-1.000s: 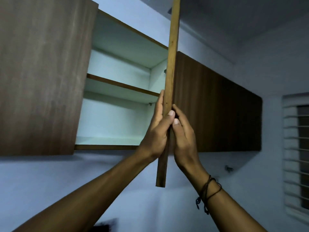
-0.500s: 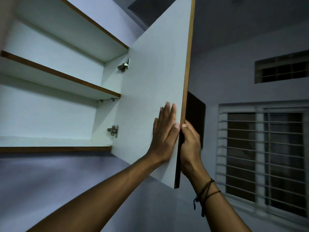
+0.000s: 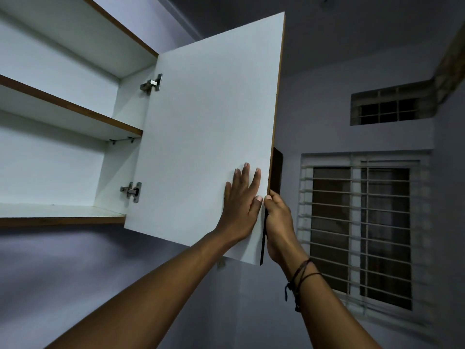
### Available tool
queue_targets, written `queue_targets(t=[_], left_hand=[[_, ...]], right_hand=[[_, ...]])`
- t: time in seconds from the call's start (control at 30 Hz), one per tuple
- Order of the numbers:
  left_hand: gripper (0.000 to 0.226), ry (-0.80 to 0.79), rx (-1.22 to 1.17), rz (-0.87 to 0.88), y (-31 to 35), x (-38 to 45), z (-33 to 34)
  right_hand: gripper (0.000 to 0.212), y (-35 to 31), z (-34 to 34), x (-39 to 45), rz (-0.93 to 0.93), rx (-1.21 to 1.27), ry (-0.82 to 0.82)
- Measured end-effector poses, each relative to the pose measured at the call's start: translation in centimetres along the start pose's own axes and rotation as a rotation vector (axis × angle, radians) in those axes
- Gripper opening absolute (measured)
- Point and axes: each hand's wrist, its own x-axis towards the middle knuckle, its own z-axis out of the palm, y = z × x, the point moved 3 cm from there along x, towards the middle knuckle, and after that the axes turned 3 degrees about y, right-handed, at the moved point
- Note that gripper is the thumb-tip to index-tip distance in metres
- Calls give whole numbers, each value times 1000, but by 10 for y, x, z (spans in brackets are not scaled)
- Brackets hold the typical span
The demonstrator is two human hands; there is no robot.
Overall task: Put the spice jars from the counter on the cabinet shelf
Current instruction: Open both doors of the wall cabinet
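The wall cabinet stands open above me; its white door [image 3: 208, 127] is swung out to the right. My left hand [image 3: 242, 205] lies flat on the door's inner face near the lower free edge, fingers straight. My right hand [image 3: 278, 222] grips that edge from the outer side, thumb on the edge, other fingers hidden behind the door. The bottom shelf [image 3: 63, 212] and the middle shelf [image 3: 75, 112] are white with brown fronts and bare. No spice jars or counter are in view.
Two metal hinges [image 3: 132, 191] hold the door on the cabinet's right wall. A barred window [image 3: 362, 235] and a small vent window [image 3: 387, 109] lie on the right wall. The dark front of the neighbouring cabinet [image 3: 276, 170] shows just behind the door.
The door has swung further open to the right, from edge-on to showing its white inner face. My left hand went from gripping the edge to lying flat on the inside.
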Motion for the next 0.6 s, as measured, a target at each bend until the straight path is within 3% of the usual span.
queue_targets(t=[0.2, 0.3, 0.43, 0.53, 0.6], left_hand=[[59, 2, -15, 37, -1, -4, -2], [59, -36, -23, 69, -6, -6, -12], [57, -72, -55, 6, -19, -8, -42], [57, -47, 2, -7, -38, -13, -81], [57, -16, 73, -10, -55, -20, -113]], right_hand=[[26, 6, 4, -2, -42, -35, 81], [40, 7, 14, -6, -109, -88, 128], [56, -8, 44, -20, -425, -469, 303], [58, -13, 75, -24, -607, -653, 280], [55, -10, 103, -27, -633, -646, 204]])
